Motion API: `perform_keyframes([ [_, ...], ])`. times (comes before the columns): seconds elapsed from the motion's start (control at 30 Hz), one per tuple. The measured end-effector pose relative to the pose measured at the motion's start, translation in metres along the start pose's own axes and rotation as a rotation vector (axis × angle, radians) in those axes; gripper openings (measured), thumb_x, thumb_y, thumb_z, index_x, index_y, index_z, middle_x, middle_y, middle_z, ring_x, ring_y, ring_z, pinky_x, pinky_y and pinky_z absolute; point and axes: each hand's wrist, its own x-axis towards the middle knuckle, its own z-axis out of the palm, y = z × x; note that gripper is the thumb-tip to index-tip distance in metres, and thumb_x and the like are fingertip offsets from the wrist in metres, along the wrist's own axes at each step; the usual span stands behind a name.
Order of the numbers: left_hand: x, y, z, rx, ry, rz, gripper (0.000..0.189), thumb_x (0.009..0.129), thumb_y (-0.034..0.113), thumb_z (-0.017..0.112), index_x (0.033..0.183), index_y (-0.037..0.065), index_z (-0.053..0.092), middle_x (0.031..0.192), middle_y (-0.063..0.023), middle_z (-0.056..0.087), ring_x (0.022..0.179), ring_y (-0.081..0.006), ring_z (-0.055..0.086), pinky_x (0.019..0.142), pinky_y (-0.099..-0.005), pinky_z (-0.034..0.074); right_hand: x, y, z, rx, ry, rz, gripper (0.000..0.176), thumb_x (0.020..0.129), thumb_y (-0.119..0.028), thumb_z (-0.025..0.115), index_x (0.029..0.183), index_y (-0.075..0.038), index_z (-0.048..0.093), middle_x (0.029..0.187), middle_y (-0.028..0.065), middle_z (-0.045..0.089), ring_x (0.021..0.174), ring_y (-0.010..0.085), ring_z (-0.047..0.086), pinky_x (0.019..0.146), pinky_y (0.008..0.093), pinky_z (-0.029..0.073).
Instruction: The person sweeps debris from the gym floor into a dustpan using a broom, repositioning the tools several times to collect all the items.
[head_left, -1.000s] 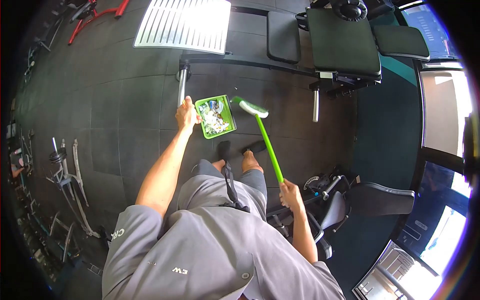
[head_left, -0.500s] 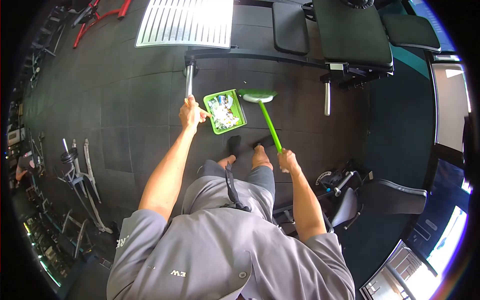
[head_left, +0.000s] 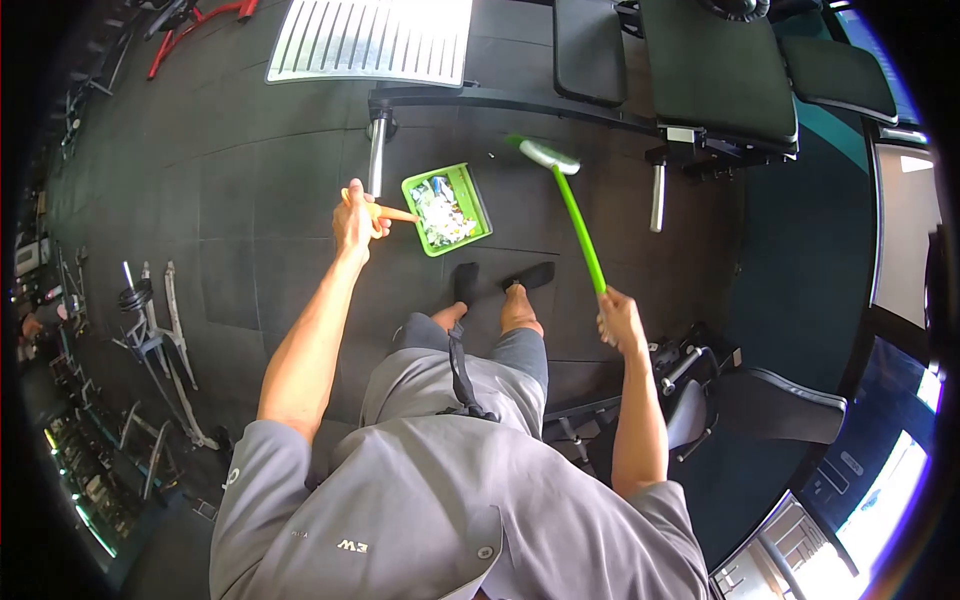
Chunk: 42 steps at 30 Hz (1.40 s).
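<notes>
My left hand (head_left: 355, 222) is closed around the orange handle (head_left: 398, 214) of a green dustpan (head_left: 428, 246). Crumpled white, green and blue litter (head_left: 443, 213) fills much of the pan. My right hand (head_left: 621, 320) grips the bright green stick of a broom (head_left: 581, 228). The broom's head, white with green bristles, is to the right of the dustpan and apart from it, slightly blurred. A tiny white scrap (head_left: 491, 155) lies on the dark floor between the broom head and the bench frame.
A black bench frame (head_left: 520, 105) with a slatted metal plate (head_left: 370, 40) and dark pads (head_left: 715, 70) spans the far side. Metal legs (head_left: 377, 155) reach down near the dustpan. Gym equipment (head_left: 160, 340) stands at left, a seated machine (head_left: 780, 405) at right.
The broom and my right hand have swung right, away from the dustpan, and the broom head is farther from it. My left hand and the dustpan have shifted slightly left and away.
</notes>
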Motion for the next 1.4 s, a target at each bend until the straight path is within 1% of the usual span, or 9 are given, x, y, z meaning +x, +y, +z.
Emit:
perform_keyframes([
  [0.2, 0.024, -0.008, 0.011, 0.064, 0.037, -0.035, 0.047, 0.093, 0.049, 0.042, 0.088, 0.002, 0.048, 0.066, -0.0108, 0.054, 0.045, -0.0187, 0.056, 0.038, -0.0293, 0.047, 0.095, -0.012, 0.032, -0.140, 0.074, 0.094, 0.024, 0.091, -0.024, 0.048, 0.095, -0.003, 0.059, 0.058, 0.0073, 0.055, 0.047, 0.0199, 0.057, 0.042, 0.0337, 0.048],
  [0.27, 0.022, -0.001, 0.022, 0.087, 0.052, -0.038, 0.047, 0.094, 0.048, 0.041, 0.086, 0.002, 0.049, 0.065, -0.0104, 0.054, 0.044, -0.0186, 0.056, 0.038, -0.0293, 0.047, 0.222, 0.134, 0.067, -1.023, 0.166, -0.648, 0.030, 0.089, -0.027, 0.049, 0.094, 0.000, 0.059, 0.069, 0.0147, 0.063, 0.063, 0.0262, 0.065, 0.058, 0.0408, 0.053],
  [0.33, 0.030, -0.003, 0.029, 0.094, 0.056, -0.020, 0.047, 0.094, 0.047, 0.041, 0.084, 0.002, 0.049, 0.064, -0.0100, 0.053, 0.044, -0.0186, 0.055, 0.038, -0.0290, 0.047, 0.195, 0.139, 0.068, -0.781, 0.170, -0.807, 0.013, 0.089, -0.022, 0.053, 0.086, -0.010, 0.056, 0.051, 0.0001, 0.044, 0.038, 0.0158, 0.046, 0.032, 0.0300, 0.036],
  [0.4, 0.024, 0.003, 0.036, 0.141, 0.072, 0.009, 0.047, 0.094, 0.046, 0.042, 0.080, 0.002, 0.050, 0.061, -0.0083, 0.053, 0.043, -0.0177, 0.056, 0.038, -0.0286, 0.048, 0.083, 0.042, 0.047, -0.318, -0.121, -0.099, 0.024, 0.087, -0.022, 0.049, 0.085, -0.001, 0.059, 0.061, 0.0153, 0.060, 0.052, 0.0253, 0.062, 0.049, 0.0375, 0.050],
  [0.43, 0.024, 0.004, 0.038, 0.155, 0.063, 0.023, 0.047, 0.094, 0.046, 0.042, 0.079, 0.002, 0.050, 0.060, -0.0079, 0.053, 0.043, -0.0173, 0.056, 0.037, -0.0284, 0.048, 0.052, 0.032, 0.040, -0.048, -0.149, 0.052, 0.017, 0.092, -0.021, 0.047, 0.087, -0.007, 0.055, 0.051, -0.0004, 0.044, 0.037, 0.0100, 0.042, 0.032, 0.0262, 0.033],
  [0.83, 0.032, 0.003, 0.030, 0.063, 0.038, 0.035, 0.053, 0.094, 0.048, 0.041, 0.068, 0.002, 0.048, 0.057, -0.0072, 0.050, 0.042, -0.0157, 0.053, 0.036, -0.0284, 0.045, -0.027, 0.051, 0.044, 0.045, 0.011, 0.151, 0.034, 0.093, -0.022, 0.048, 0.125, -0.013, 0.052, 0.056, 0.0005, 0.048, 0.041, 0.0108, 0.046, 0.034, 0.0251, 0.040],
  [0.9, 0.031, 0.000, 0.029, 0.066, 0.028, 0.031, 0.054, 0.094, 0.048, 0.040, 0.067, 0.003, 0.048, 0.055, -0.0072, 0.049, 0.041, -0.0154, 0.053, 0.036, -0.0283, 0.045, 0.018, 0.113, 0.080, -0.219, 0.157, -0.110, 0.022, 0.090, -0.023, 0.050, 0.097, -0.003, 0.057, 0.058, 0.0054, 0.054, 0.043, 0.0136, 0.053, 0.037, 0.0290, 0.046],
  [1.0, 0.031, -0.002, 0.026, 0.085, 0.028, 0.038, 0.055, 0.094, 0.049, 0.040, 0.066, 0.003, 0.048, 0.054, -0.0073, 0.048, 0.041, -0.0155, 0.052, 0.037, -0.0284, 0.045, 0.034, 0.154, 0.112, -0.307, 0.032, -0.172, 0.022, 0.090, -0.022, 0.049, 0.094, -0.003, 0.058, 0.052, 0.0047, 0.051, 0.039, 0.0150, 0.050, 0.036, 0.0311, 0.044],
  [1.4, -0.008, -0.005, -0.053, -0.091, -0.003, -0.021, 0.047, 0.093, 0.051, 0.041, 0.087, 0.004, 0.045, 0.061, -0.0084, 0.050, 0.041, -0.0179, 0.052, 0.034, -0.0265, 0.041, -0.124, 0.066, 0.017, 0.137, -0.037, 0.152, 0.035, 0.094, -0.025, 0.047, 0.122, -0.007, 0.055, 0.059, 0.0021, 0.051, 0.044, 0.0090, 0.049, 0.038, 0.0240, 0.042],
])
